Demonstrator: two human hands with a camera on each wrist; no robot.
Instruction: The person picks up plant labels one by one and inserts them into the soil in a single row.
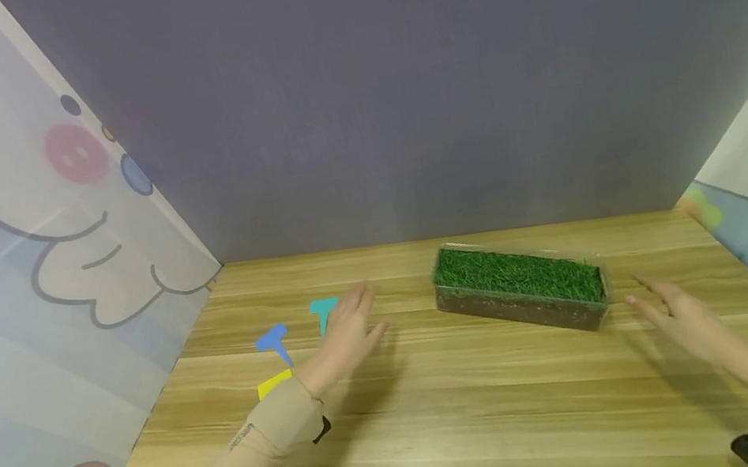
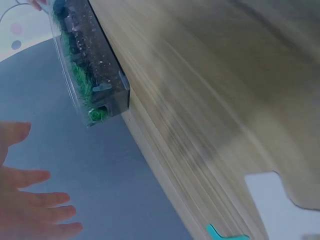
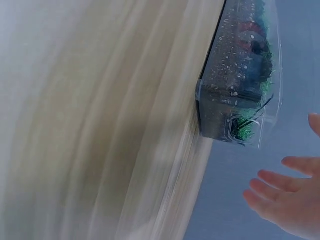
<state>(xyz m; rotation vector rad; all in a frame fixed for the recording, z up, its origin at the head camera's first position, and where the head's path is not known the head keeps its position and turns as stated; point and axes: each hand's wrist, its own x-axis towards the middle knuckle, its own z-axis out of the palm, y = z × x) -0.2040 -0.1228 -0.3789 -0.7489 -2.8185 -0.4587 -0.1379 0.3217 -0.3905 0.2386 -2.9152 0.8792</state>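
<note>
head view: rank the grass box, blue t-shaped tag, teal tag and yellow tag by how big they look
1. grass box, clearly largest
2. blue tag
Teal tag and yellow tag: both partly hidden by the left hand, so not ranked.

Clear plastic box of green grass point(image 1: 520, 286) on the wooden table.
Long and rectangular, dark soil beneath the turf, it rests flat, angled slightly, between both hands.
</note>
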